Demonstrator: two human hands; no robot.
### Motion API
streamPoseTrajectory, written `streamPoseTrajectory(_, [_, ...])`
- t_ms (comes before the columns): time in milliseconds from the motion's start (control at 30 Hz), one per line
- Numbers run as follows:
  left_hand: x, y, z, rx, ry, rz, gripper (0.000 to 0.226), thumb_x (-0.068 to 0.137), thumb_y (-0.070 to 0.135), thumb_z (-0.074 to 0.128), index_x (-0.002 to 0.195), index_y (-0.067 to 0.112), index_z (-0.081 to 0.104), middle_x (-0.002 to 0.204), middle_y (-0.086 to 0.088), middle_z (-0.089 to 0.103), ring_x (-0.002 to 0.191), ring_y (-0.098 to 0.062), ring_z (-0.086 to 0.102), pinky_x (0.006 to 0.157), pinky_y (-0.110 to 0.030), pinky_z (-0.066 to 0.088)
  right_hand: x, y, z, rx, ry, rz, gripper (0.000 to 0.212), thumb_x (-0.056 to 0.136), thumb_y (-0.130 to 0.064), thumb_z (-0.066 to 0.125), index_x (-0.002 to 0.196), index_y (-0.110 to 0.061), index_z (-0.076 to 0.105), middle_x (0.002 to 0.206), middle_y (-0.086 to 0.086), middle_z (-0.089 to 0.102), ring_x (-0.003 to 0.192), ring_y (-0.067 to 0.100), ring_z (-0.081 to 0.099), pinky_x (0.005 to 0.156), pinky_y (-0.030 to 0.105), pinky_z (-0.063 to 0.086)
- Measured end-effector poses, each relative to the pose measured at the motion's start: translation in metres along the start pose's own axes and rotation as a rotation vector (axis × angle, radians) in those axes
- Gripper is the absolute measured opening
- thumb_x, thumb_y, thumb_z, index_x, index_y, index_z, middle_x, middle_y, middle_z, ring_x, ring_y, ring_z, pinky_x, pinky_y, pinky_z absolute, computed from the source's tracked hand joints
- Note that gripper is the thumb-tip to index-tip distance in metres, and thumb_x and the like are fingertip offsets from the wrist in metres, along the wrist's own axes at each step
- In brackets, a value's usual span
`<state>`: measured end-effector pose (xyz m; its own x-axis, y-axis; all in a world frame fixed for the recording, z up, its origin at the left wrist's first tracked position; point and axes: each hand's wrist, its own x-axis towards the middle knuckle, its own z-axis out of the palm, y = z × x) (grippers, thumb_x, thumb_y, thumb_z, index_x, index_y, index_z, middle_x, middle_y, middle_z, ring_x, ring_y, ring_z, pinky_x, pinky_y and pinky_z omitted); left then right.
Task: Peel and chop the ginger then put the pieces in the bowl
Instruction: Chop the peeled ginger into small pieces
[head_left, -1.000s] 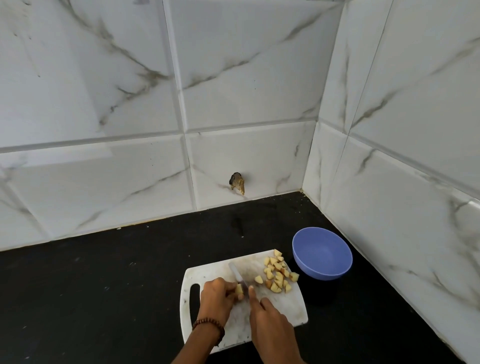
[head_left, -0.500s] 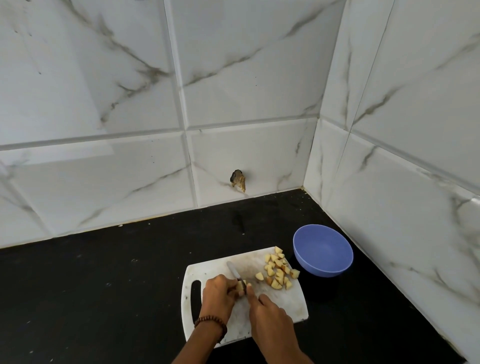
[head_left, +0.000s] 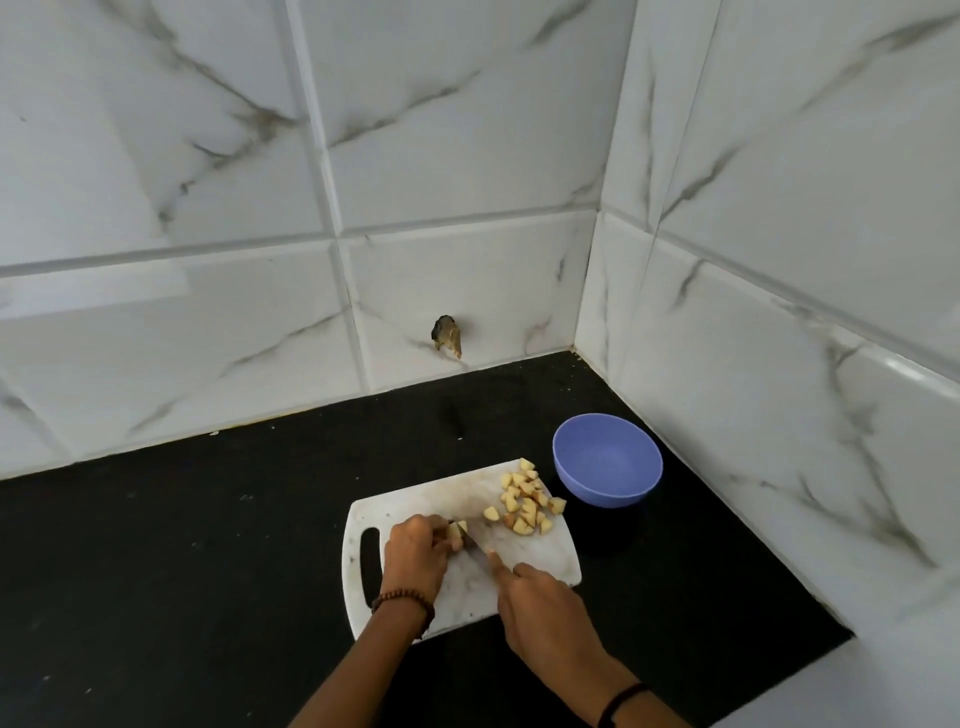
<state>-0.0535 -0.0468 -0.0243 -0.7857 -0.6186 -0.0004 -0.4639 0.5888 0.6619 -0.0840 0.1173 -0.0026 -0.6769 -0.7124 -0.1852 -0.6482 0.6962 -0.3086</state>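
— Ginger (head_left: 458, 529) first: where does it lie?
— At the tips of the left hand (head_left: 415, 556). Its fingers curl over and pinch the small lump against the board (head_left: 467, 592).
— And the right hand (head_left: 543, 605)?
— Just beside the left one, on its right. It is closed round the knife (head_left: 474, 544). The handle is hidden under the palm, and the forefinger lies straight along the back of the blade. The blade runs from that fingertip up to the ginger and meets it beside the left fingertips. Whether the edge has gone through cannot be told.
— The cut pieces (head_left: 524, 501)?
— In a loose heap ahead of the right hand and a little to its right, at the board's far corner, apart from both hands. One piece lies nearer the left fingertips than the others.
— The bowl (head_left: 608, 496)?
— Beyond the heap, farther ahead and right of the right hand. It stands on the black counter (head_left: 208, 545) just beside the board's corner.
— Anything on the wrists?
— A bead bracelet (head_left: 402, 603) on the left, a dark band (head_left: 621, 701) on the right.
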Motion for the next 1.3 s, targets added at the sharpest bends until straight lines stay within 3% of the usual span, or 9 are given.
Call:
streamPoseTrajectory(233, [-0.001, 0.0, 0.002, 0.033, 0.003, 0.015, 0.018, 0.082, 0.006, 0.066, 0.079, 0.023, 0.069, 0.08, 0.005, 0.069, 0.076, -0.009, 0.064, 0.078, -0.027, 0.055, -0.011, 0.01, -0.025, -0.09, -0.041, -0.049, 0.057, 0.101, -0.019, 0.045, 0.154, -0.024, 0.024, 0.117, 0.009, 0.056, 0.105, 0.027, 0.056, 0.077, 0.039, 0.046])
streamPoseTrajectory(333, [-0.001, 0.0, 0.005, 0.091, -0.014, 0.036, 0.029, 0.085, 0.007, 0.065, 0.11, 0.02, 0.068, 0.101, -0.001, 0.065, 0.09, -0.015, 0.063, 0.083, -0.025, 0.053, -0.012, 0.01, -0.032, -0.131, -0.065, -0.054, 0.057, 0.1, -0.019, 0.047, 0.153, -0.023, 0.026, 0.117, 0.011, 0.056, 0.102, 0.029, 0.058, 0.071, 0.037, 0.042])
streamPoseTrajectory(400, [-0.002, 0.001, 0.007, 0.124, -0.024, 0.063, 0.035, 0.087, 0.01, 0.064, 0.119, 0.021, 0.064, 0.107, -0.003, 0.061, 0.094, -0.016, 0.062, 0.081, -0.022, 0.049, -0.013, 0.008, -0.038, -0.144, -0.08, -0.055, 0.055, 0.1, -0.019, 0.048, 0.151, -0.023, 0.029, 0.118, 0.013, 0.056, 0.102, 0.028, 0.059, 0.071, 0.036, 0.042])
streamPoseTrajectory(600, [-0.004, 0.003, 0.01, 0.134, -0.023, 0.086, 0.031, 0.086, 0.011, 0.065, 0.116, 0.02, 0.067, 0.108, -0.003, 0.06, 0.095, -0.017, 0.062, 0.084, -0.025, 0.051, -0.012, 0.006, -0.057, -0.15, -0.138, -0.06, 0.036, 0.1, -0.021, 0.049, 0.136, -0.02, 0.047, 0.114, 0.011, 0.054, 0.09, 0.022, 0.057, 0.068, 0.033, 0.04])
streamPoseTrajectory(933, [-0.004, 0.002, 0.012, 0.179, -0.019, 0.104, 0.028, 0.087, 0.008, 0.063, 0.111, 0.021, 0.069, 0.105, -0.003, 0.057, 0.096, -0.02, 0.059, 0.082, -0.028, 0.052, -0.003, -0.005, -0.085, -0.148, -0.25, -0.069, 0.028, 0.098, -0.017, 0.053, 0.126, -0.011, 0.056, 0.121, 0.011, 0.049, 0.099, 0.022, 0.057, 0.081, 0.033, 0.05])
streamPoseTrajectory(1067, [-0.001, 0.001, 0.011, 0.195, -0.028, 0.11, 0.026, 0.089, 0.009, 0.061, 0.112, 0.02, 0.068, 0.106, -0.003, 0.056, 0.098, -0.019, 0.059, 0.083, -0.026, 0.051, 0.002, -0.005, -0.094, -0.161, -0.27, -0.083, 0.021, 0.096, -0.016, 0.055, 0.115, -0.011, 0.063, 0.112, 0.009, 0.054, 0.094, 0.023, 0.06, 0.082, 0.036, 0.054])
streamPoseTrajectory(1300, [0.004, -0.006, 0.01, 0.162, -0.078, 0.147, 0.021, 0.092, 0.019, 0.06, 0.112, 0.021, 0.065, 0.107, 0.002, 0.054, 0.095, -0.014, 0.056, 0.08, -0.023, 0.049, -0.009, 0.017, -0.083, 0.089, -0.209, -0.048, 0.035, 0.1, -0.03, 0.047, 0.134, -0.027, 0.054, 0.128, 0.005, 0.047, 0.094, 0.01, 0.056, 0.086, 0.028, 0.049])
